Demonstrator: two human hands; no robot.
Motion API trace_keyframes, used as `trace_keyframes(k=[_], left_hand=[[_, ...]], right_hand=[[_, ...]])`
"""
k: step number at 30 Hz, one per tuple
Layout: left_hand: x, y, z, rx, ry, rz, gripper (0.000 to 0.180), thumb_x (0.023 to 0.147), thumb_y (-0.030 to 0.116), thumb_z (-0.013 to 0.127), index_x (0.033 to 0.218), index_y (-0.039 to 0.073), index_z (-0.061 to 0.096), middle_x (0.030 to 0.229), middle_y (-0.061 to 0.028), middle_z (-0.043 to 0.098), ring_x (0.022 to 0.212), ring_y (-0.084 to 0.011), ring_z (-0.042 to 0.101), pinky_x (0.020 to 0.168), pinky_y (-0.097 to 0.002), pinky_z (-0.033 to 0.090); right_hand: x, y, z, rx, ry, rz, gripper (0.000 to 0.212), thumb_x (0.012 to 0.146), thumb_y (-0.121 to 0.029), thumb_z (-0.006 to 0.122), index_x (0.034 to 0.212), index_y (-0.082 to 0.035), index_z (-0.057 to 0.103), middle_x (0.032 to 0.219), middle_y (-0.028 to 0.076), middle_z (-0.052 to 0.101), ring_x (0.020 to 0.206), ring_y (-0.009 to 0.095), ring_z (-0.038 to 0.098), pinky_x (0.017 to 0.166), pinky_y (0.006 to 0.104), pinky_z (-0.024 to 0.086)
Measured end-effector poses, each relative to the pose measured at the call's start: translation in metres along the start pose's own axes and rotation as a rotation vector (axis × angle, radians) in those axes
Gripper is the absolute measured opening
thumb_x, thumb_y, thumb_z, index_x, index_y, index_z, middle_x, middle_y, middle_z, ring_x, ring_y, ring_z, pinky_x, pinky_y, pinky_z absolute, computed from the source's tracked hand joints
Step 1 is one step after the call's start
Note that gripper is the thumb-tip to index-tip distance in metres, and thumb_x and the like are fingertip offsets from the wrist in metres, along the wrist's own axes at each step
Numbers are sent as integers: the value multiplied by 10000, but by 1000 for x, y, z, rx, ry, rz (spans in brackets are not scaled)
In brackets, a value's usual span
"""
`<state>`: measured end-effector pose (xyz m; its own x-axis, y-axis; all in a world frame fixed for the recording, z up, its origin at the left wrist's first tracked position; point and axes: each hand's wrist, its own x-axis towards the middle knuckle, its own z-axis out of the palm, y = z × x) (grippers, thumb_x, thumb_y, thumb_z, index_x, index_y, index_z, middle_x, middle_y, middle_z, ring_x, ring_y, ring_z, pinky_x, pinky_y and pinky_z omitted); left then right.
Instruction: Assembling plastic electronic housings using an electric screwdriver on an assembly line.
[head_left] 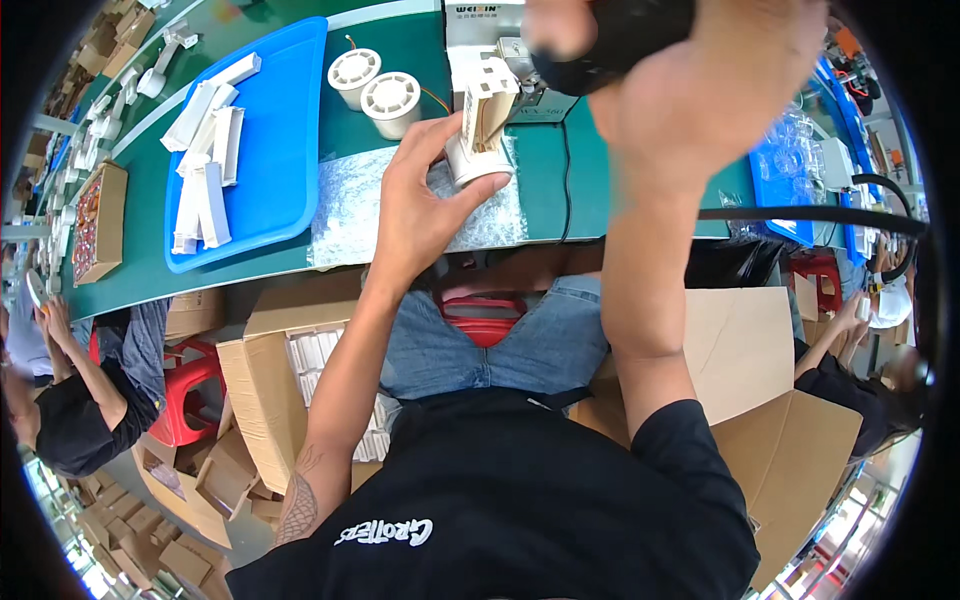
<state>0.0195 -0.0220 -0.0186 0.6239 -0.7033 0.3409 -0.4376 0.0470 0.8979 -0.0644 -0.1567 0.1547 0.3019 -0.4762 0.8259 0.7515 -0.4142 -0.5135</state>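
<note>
Head view: green bench [545,190], clear plastic film [350,215]; room holds cardboard boxes [262,410], red stools [190,395]. White cylindrical fitting [476,163], upright bracket [490,95], over film; left hand [422,200] fingers clamped round it. Right hand [680,110] blurred, fingers curled round black object [625,45].

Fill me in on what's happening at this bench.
A seated person's left hand is wrapped around the round base of an upright white plastic part, over a sheet of clear, crinkled plastic wrap. Their right hand, raised and blurred, grips a dark object too unclear to identify. Beyond the left hand stand two white, slotted, cylindrical plastic parts; farther left, a blue plastic tray holds long, narrow white pieces.
</note>
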Motion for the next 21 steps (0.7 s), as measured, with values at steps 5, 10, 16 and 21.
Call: trace_keyframes(k=[5,10,16,21], left_hand=[[1,-1,6,-9,-5,40,665,781,149,944,1369,-5,675,1266,-144,683,1146,-284,681,1003,-381,541],[0,1,5,-4,2,48,669,783,147,942,1378,2,674,1265,-143,681,1145,-284,681,1004,-380,539],[1,-1,5,-11,2,50,664,790,156,938,1382,7,677,1256,-138,679,1135,-281,681,993,-382,540],[3,-1,4,5,-13,34,652,796,155,934,1378,7,680,1251,-137,678,1130,-279,679,988,-382,539]], right_hand=[[-10,5,13,17,23,2,363,1073,-237,701,1305,9,571,713,68,639,463,102,540,422,238,421],[-10,12,12,8,-15,-31,379,1066,-230,713,1318,4,554,721,70,644,472,94,544,433,231,423],[-8,16,8,-46,-104,-69,382,1065,-234,714,1329,-10,552,714,52,639,478,69,550,424,197,407],[-7,22,11,-112,-111,-118,388,1065,-234,714,1340,-13,551,739,48,648,484,62,551,421,192,401]])
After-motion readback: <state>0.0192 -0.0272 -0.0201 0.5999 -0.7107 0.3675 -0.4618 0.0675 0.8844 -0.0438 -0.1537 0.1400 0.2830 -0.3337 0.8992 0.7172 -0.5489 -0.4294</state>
